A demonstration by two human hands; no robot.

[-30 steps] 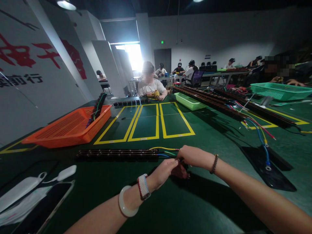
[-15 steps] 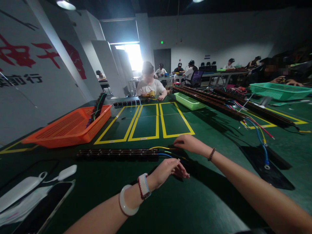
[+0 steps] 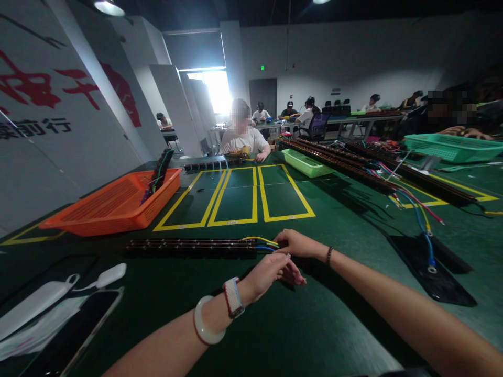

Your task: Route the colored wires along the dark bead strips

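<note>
Across the table in front of me lies a long black strip assembly (image 3: pixel 192 247) with metal contacts along it. Yellow, green and blue cables (image 3: pixel 262 240) come out of its right end. My right hand (image 3: pixel 301 245) is closed around these cables just beyond the strip, and their far ends are hidden behind my hands. Nearer to me, my left hand (image 3: pixel 269 272) hovers below the blue cable. Its fingers are loosely bent and apart, with nothing visible in them.
An orange basket (image 3: pixel 106 222) holding a black strip stands at left. A phone (image 3: pixel 74 335) and white pouch-like items lie front left. Yellow taped frames (image 3: pixel 254 204), a green basket (image 3: pixel 308 166) and long strips (image 3: pixel 338 159) are ahead. A black plate (image 3: pixel 436 280) lies right. A person (image 3: pixel 243 139) sits opposite.
My right hand has moved down and slightly left, from beside the yellow cable's end onto the cables near the strip. My left hand has hardly moved.
</note>
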